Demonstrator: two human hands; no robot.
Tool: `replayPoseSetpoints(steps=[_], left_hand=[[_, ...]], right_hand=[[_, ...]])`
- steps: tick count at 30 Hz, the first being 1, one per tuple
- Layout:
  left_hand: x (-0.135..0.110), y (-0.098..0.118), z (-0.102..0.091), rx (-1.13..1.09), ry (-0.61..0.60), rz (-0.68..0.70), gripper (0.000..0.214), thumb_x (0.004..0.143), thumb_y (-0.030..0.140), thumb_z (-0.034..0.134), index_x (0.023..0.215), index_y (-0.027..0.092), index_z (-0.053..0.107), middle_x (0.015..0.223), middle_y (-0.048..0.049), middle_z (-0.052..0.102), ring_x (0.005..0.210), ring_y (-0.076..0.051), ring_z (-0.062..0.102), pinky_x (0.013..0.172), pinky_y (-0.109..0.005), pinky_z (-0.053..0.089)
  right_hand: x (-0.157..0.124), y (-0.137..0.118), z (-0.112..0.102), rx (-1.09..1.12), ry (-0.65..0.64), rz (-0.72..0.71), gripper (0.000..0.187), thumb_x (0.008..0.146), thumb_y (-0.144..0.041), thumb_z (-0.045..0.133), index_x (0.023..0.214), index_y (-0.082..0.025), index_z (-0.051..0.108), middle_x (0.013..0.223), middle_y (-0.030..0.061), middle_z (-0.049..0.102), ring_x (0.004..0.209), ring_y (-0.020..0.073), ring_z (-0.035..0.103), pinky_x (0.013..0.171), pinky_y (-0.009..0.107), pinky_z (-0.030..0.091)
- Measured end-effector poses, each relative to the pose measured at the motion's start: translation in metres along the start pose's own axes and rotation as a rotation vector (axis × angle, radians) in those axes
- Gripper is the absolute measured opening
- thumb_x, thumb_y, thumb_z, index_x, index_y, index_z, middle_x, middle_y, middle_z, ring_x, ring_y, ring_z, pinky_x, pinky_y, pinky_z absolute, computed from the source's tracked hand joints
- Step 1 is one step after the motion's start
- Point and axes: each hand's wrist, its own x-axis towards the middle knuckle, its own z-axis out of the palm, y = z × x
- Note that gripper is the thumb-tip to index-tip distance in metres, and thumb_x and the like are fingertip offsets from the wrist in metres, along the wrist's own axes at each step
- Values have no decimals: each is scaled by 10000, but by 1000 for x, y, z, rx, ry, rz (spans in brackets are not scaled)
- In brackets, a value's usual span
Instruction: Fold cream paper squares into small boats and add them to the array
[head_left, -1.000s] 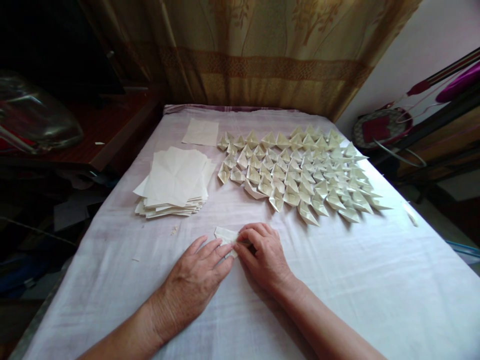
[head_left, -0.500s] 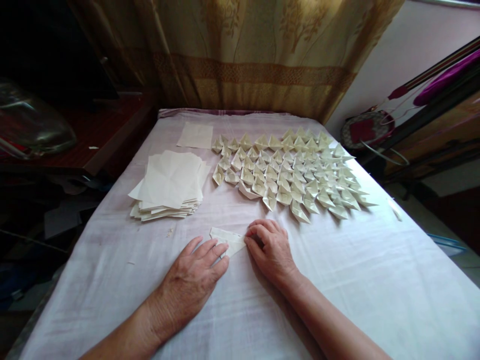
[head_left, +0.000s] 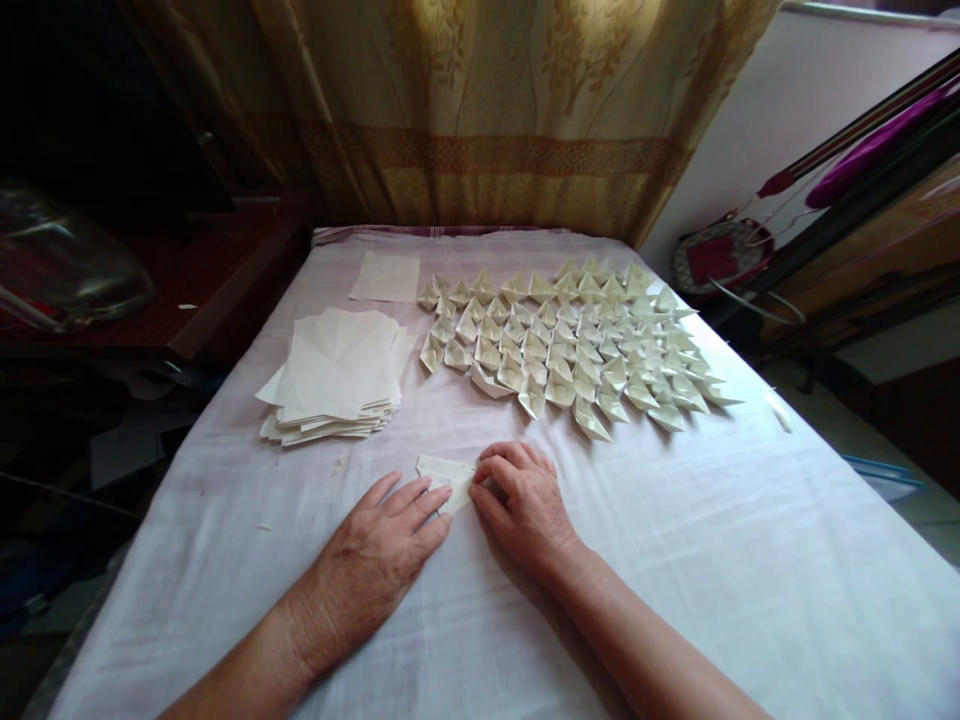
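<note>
A small folded cream paper piece [head_left: 444, 474] lies on the white cloth of the table [head_left: 675, 540] near its front. My left hand [head_left: 375, 560] rests flat on the paper's left part, fingers stretched out and pressing it down. My right hand [head_left: 525, 505] has its fingers curled and pinched on the paper's right end. Behind them several folded paper boats [head_left: 570, 340] stand in rows. A stack of flat paper sheets [head_left: 337, 375] lies to the left of the boats.
A single loose sheet [head_left: 386, 277] lies at the back left of the table. A patterned curtain [head_left: 487, 110] hangs behind. A dark wooden shelf [head_left: 187, 290] with a glass vessel [head_left: 60, 265] is on the left, and furniture with poles on the right.
My right hand slid left along the folded paper, covering more of it, after drawing right half a second before. The view has tilted slightly; the left hand stays pressed down.
</note>
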Motion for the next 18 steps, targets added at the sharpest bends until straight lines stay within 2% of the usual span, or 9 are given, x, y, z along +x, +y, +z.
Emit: replayPoseSetpoints(steps=[8, 11, 14, 18], left_hand=[[3, -2, -6, -3, -27, 32, 225, 972, 156, 454, 1086, 211, 639, 1309, -38, 655, 1217, -238, 564, 1095, -459, 341], [6, 0, -5, 6, -12, 15, 194, 957, 147, 473, 1046, 207, 635, 1292, -38, 661, 1202, -233, 573, 1095, -456, 342], [11, 3, -3, 37, 24, -3, 190, 957, 155, 488, 1085, 203, 619, 1216, -43, 691, 1142, -217, 604, 1080, -434, 358], [23, 7, -3, 96, 56, -34, 195, 963, 194, 521, 1144, 194, 592, 1053, -38, 723, 982, -200, 656, 1000, -405, 411]], right_hand=[[0, 4, 0, 18, 17, 6, 80, 801, -155, 699, 791, -212, 643, 960, 21, 671, 927, 209, 562, 856, 367, 364], [-1, 2, 0, -1, 20, 4, 73, 811, -165, 684, 861, -208, 653, 974, 34, 674, 936, 220, 559, 865, 375, 367], [-2, 0, -1, -36, 24, -6, 160, 818, -171, 676, 975, -200, 666, 1018, 54, 672, 970, 236, 552, 880, 385, 367], [-2, -2, -3, -57, 17, -28, 106, 855, -164, 637, 944, -203, 680, 1018, 57, 670, 972, 230, 547, 870, 380, 370]])
